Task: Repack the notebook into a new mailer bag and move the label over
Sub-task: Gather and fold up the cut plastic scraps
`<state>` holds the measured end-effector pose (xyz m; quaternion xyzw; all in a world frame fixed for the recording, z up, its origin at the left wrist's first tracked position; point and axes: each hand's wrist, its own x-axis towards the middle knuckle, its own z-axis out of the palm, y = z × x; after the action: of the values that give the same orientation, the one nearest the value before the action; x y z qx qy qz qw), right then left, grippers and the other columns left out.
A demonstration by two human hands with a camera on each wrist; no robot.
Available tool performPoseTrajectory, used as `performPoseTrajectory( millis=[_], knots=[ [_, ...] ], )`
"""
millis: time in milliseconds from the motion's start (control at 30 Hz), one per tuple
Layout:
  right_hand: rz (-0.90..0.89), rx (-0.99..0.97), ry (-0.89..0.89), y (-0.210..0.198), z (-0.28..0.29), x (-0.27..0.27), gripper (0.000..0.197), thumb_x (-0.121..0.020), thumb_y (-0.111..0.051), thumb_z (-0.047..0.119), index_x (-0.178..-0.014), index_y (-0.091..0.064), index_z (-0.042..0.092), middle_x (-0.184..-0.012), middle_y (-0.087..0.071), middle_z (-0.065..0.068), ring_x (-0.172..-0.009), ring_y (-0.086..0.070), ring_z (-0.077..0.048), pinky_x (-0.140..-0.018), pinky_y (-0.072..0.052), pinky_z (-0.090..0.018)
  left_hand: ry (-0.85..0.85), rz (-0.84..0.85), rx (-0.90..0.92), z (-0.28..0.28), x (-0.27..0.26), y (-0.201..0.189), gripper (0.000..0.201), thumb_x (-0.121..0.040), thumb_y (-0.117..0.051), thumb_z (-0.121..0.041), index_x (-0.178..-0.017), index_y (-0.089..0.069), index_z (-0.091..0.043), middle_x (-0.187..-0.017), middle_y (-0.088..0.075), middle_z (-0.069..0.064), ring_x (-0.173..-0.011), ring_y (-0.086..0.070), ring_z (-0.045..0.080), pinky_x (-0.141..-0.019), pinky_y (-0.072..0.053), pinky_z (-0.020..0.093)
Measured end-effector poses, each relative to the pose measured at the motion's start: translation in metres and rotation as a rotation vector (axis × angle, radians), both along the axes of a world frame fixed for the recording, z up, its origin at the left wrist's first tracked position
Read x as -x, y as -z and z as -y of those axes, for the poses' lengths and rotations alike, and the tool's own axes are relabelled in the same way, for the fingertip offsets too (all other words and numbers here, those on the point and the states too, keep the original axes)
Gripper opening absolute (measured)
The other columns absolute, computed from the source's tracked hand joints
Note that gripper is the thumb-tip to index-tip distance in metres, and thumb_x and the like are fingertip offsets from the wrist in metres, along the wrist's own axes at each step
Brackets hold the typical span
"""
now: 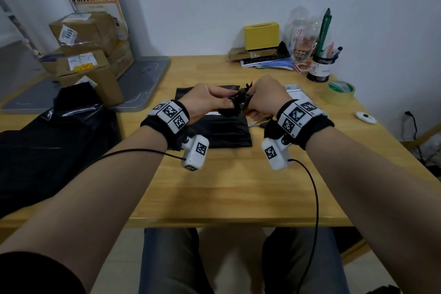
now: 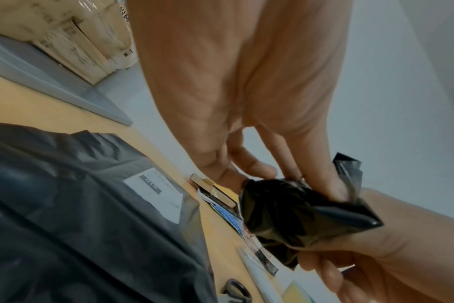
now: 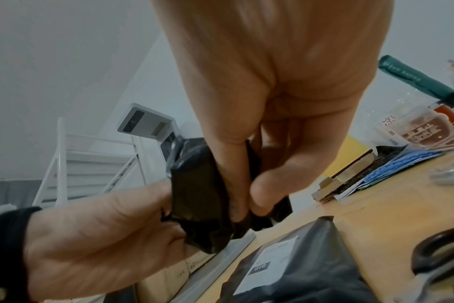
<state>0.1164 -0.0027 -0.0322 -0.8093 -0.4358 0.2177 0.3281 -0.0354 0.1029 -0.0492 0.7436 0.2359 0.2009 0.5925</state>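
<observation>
While both hands [image 1: 235, 102] crumple the black scrap [image 2: 293, 213] (old bag, I judge), the labelled mailer [image 3: 306, 266] lies mid-table, seemingly finished

Light: dim and flat from where I sit, soft shadows only.
Edges: my head view bends the table [image 1: 238, 186] outward.
Focus: both wrist views smeared; palms close up, blurred.
</observation>
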Motion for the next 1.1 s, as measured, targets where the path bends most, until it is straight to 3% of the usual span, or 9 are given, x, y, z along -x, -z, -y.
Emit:
performPoseTrajectory(
  millis=[200,367,433,500,600,733,867,967,1100],
  knots=[
    [-0.088,-0.063,-0.041,0.002,0.011,0.000,0.009,-0.084,-0.073,0.001,-0.091,-0.079,0.003,-0.076,-0.074,-0.017,-0.058,-0.068,-0.019,-0.066,-0.063,-0.033,-0.004,-0.024,-0.018,0.007,0.003,0.005,0.042,-0.075,-0.077,0.004,-0.116,-0.071,-0.007,-0.111,-0.073,0.011,-0.105,-0.068,0.022,-0.098,-0.051,0.032],
    [-0.505,-0.263,0.006,0.010,0.044,-0.002,0.021,-0.092,-0.057,0.000,-0.108,-0.072,0.002,-0.083,-0.069,-0.020,-0.069,-0.065,-0.030,-0.060,-0.052,-0.033,-0.193,-0.010,-0.072,0.032,-0.015,0.013,0.032,-0.070,-0.082,-0.006,-0.100,-0.074,-0.015,-0.103,-0.073,0.018,-0.097,-0.070,0.030,-0.092,-0.056,0.042],
    [-0.617,-0.373,0.041,0.015,0.068,-0.006,0.025,-0.095,-0.062,0.010,-0.118,-0.067,0.005,-0.093,-0.070,-0.021,-0.074,-0.066,-0.034,-0.065,-0.053,-0.038,-0.237,0.031,-0.059,0.048,-0.026,0.015,0.029,-0.065,-0.086,-0.006,-0.090,-0.074,-0.014,-0.100,-0.073,0.019,-0.092,-0.070,0.029,-0.089,-0.057,0.042],
    [-0.583,-0.458,0.086,0.024,0.097,-0.012,0.025,-0.091,-0.074,0.019,-0.115,-0.070,0.013,-0.100,-0.073,-0.016,-0.075,-0.067,-0.030,-0.065,-0.054,-0.037,-0.221,0.043,-0.093,0.071,-0.042,0.015,0.023,-0.066,-0.086,-0.003,-0.078,-0.073,-0.018,-0.094,-0.074,0.016,-0.084,-0.069,0.023,-0.084,-0.059,0.040],
    [-0.524,-0.551,0.199,0.039,0.146,-0.027,0.022,-0.083,-0.083,0.018,-0.102,-0.073,0.016,-0.097,-0.075,-0.012,-0.070,-0.066,-0.024,-0.062,-0.053,-0.033,-0.140,0.055,-0.160,0.116,-0.070,0.017,0.023,-0.071,-0.083,-0.004,-0.067,-0.071,-0.023,-0.079,-0.074,0.005,-0.072,-0.066,0.014,-0.069,-0.058,0.031],
    [-0.441,-0.566,0.343,0.061,0.216,-0.057,0.019,-0.081,-0.084,0.013,-0.097,-0.075,0.009,-0.087,-0.075,-0.010,-0.065,-0.067,-0.018,-0.061,-0.052,-0.031,0.009,0.013,-0.199,0.185,-0.115,0.027,0.018,-0.075,-0.080,-0.004,-0.070,-0.074,-0.020,-0.074,-0.072,-0.001,-0.064,-0.062,0.009,-0.057,-0.049,0.020],
    [-0.383,-0.645,0.619,0.099,0.301,-0.093,0.017,-0.072,-0.089,0.019,-0.083,-0.077,0.015,-0.074,-0.069,-0.008,-0.062,-0.055,-0.022,-0.058,-0.044,-0.033,0.210,-0.055,-0.233,0.264,-0.169,0.041,0.017,-0.077,-0.076,0.000,-0.076,-0.075,-0.017,-0.074,-0.071,-0.003,-0.065,-0.063,0.009,-0.054,-0.050,0.019],
    [-0.392,-0.681,0.730,0.131,0.372,-0.107,0.011,-0.076,-0.086,0.010,-0.080,-0.076,0.012,-0.070,-0.067,-0.005,-0.063,-0.053,-0.022,-0.058,-0.043,-0.031,0.415,-0.112,-0.204,0.319,-0.200,0.060,0.024,-0.075,-0.075,0.006,-0.086,-0.077,-0.015,-0.074,-0.070,-0.005,-0.061,-0.063,0.002,-0.058,-0.052,0.018],
    [-0.509,-0.819,0.780,0.179,0.445,-0.113,0.016,-0.071,-0.087,0.010,-0.061,-0.077,0.018,-0.061,-0.065,-0.003,-0.062,-0.054,-0.022,-0.062,-0.043,-0.032,0.623,-0.143,-0.156,0.385,-0.228,0.086,0.030,-0.076,-0.069,0.006,-0.093,-0.076,-0.018,-0.088,-0.074,-0.004,-0.082,-0.068,0.001,-0.071,-0.053,0.015]
  ],
)
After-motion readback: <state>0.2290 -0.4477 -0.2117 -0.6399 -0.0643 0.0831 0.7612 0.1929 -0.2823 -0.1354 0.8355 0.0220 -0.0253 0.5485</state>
